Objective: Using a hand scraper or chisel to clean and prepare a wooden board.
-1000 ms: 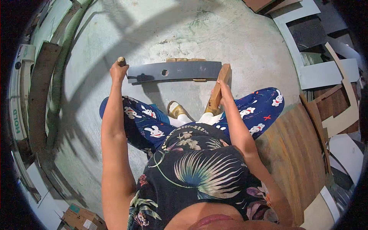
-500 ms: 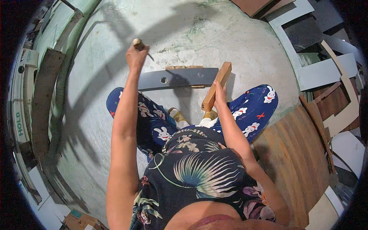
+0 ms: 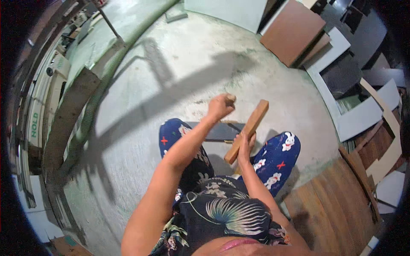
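My left hand (image 3: pixel 220 107) is closed around a tool whose pale rounded wooden end (image 3: pixel 231 97) sticks out of the fist; the hand hides most of it. In my right hand (image 3: pixel 245 146) is a long squared brown wooden block (image 3: pixel 255 123), slanting up and away to the right. The left fist is raised just left of the block, apart from it. Below lies a grey board (image 3: pixel 215 132) on the floor between my knees, partly hidden by my left forearm and the block. Whether a short dark sliver near the block belongs to the tool, I cannot tell.
Wooden boards (image 3: pixel 337 200) lie at my right. Beyond them are stacked panel offcuts (image 3: pixel 363 123), with brown panels (image 3: pixel 292 32) at the far right. A ribbed hose (image 3: pixel 109 70) and a long brown beam (image 3: pixel 64 115) run along the left over the concrete floor (image 3: pixel 128 158).
My left hand has swung right with the wooden-ended tool, from over the board's left part to beside the block. The view has shifted, showing more of the far floor. My right hand keeps its hold.
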Demonstrator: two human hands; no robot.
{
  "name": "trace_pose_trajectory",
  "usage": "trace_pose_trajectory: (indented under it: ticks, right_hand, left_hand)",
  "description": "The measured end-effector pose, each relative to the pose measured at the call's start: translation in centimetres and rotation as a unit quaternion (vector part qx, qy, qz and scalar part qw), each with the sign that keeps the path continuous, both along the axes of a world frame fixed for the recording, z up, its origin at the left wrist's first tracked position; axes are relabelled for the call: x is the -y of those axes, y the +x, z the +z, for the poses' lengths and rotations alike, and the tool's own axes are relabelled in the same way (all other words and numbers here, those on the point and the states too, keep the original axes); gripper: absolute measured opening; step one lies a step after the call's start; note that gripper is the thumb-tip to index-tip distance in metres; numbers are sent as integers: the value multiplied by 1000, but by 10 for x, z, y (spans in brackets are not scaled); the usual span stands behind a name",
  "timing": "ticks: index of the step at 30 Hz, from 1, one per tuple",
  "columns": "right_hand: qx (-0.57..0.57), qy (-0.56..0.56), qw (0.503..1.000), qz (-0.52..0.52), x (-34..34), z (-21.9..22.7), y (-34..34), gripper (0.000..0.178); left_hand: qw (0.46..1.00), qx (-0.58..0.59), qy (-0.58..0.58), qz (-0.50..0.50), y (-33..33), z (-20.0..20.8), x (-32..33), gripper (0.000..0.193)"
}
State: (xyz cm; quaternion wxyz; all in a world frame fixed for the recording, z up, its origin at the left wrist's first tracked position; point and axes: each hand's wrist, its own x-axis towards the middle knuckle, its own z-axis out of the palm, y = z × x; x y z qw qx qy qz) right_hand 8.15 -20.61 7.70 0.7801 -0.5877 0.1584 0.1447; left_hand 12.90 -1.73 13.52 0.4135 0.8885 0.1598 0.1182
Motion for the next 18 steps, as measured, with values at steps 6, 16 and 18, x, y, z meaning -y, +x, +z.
trace_pose_trajectory:
  ticks: [6, 16, 18]
  right_hand:
    - [184, -65, 980, 32, -6, 67, -18, 71]
    - [484, -171, 856, 60, 2, 134, 0, 73]
    - [478, -130, 867, 57, 9, 141, 15, 68]
  left_hand:
    - [996, 24, 39, 74, 0, 39, 19, 30]
    - [996, 30, 37, 75, -8, 63, 23, 25]
    - [996, 36, 46, 74, -12, 65, 20, 26]
